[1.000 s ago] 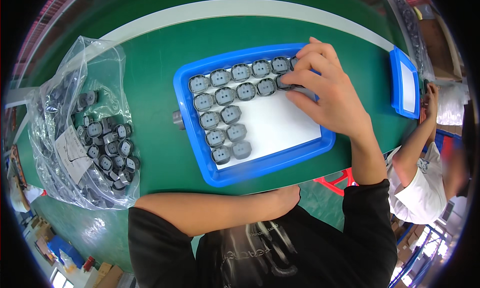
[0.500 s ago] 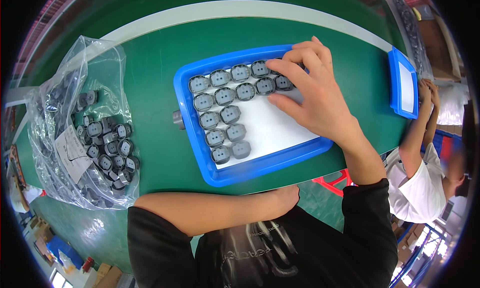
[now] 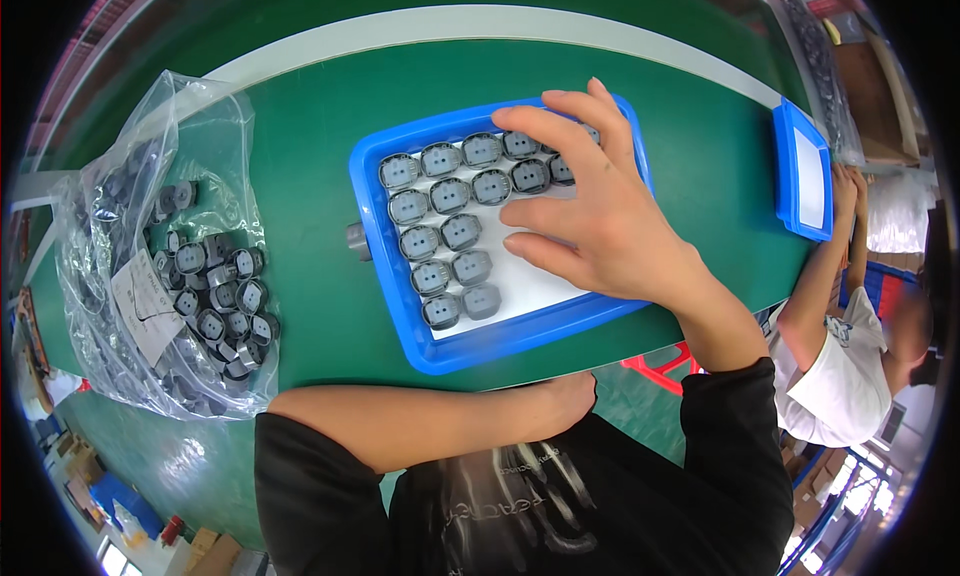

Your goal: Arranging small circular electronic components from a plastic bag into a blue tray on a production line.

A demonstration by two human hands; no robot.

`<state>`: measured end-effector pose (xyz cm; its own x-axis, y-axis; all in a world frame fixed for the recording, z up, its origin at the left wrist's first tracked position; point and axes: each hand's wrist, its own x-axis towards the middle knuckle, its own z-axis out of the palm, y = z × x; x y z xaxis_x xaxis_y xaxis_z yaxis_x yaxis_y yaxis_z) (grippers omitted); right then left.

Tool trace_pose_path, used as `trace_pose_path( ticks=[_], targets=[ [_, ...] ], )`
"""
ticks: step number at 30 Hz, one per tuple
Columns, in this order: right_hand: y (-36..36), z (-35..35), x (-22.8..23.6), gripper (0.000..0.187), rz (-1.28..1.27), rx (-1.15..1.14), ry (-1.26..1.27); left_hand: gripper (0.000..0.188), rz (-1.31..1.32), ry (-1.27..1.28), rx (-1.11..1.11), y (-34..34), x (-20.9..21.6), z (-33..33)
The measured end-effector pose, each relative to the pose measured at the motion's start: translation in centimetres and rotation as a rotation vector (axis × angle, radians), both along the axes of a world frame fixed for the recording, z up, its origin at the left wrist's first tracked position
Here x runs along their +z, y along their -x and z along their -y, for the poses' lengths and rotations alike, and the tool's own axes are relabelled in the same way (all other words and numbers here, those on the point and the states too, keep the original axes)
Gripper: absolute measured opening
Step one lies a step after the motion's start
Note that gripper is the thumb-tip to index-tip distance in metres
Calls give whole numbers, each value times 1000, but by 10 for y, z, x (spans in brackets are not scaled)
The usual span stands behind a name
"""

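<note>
1. Fingers (image 3: 545, 129) of the right hand (image 3: 615, 221) are spread wide, with nothing visible in their grip; a second ago they were at the far right corner of the tray (image 3: 530, 328), now they hang further left.
2. Green table (image 3: 312, 306): the left hand (image 3: 572, 398) is beside its near edge, hold impossible to tell.
3. Clear bag (image 3: 100, 296), table's left end: loose parts (image 3: 189, 260).
4. Grey rows (image 3: 449, 195) line the tray's far and left edges; far-right pieces seem released.
</note>
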<state>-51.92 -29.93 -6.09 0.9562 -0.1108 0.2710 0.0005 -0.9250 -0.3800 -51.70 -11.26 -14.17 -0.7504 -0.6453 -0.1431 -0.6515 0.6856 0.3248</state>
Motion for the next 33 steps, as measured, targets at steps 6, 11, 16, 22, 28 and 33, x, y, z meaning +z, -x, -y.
trace_pose_path(
  ticks=[6,11,16,22,28,33],
  targets=[
    [-2,-1,-5,25,-14,-2,-22,18,10,35,16,4,-5,-4],
    [8,14,7,20,-35,48,-121,15,-25,-25,15,7,-8,-5],
    [15,30,11,12,-46,17,-115,13,-37,-39,0,3,-7,-3],
    [19,32,10,16,-118,19,-86,15,-14,20,22,0,1,-1],
    [17,30,7,20,-85,-22,-91,14,-1,29,28,0,2,-1],
    [17,31,6,21,-85,-7,-98,13,-28,-2,34,1,0,-2]
  ],
)
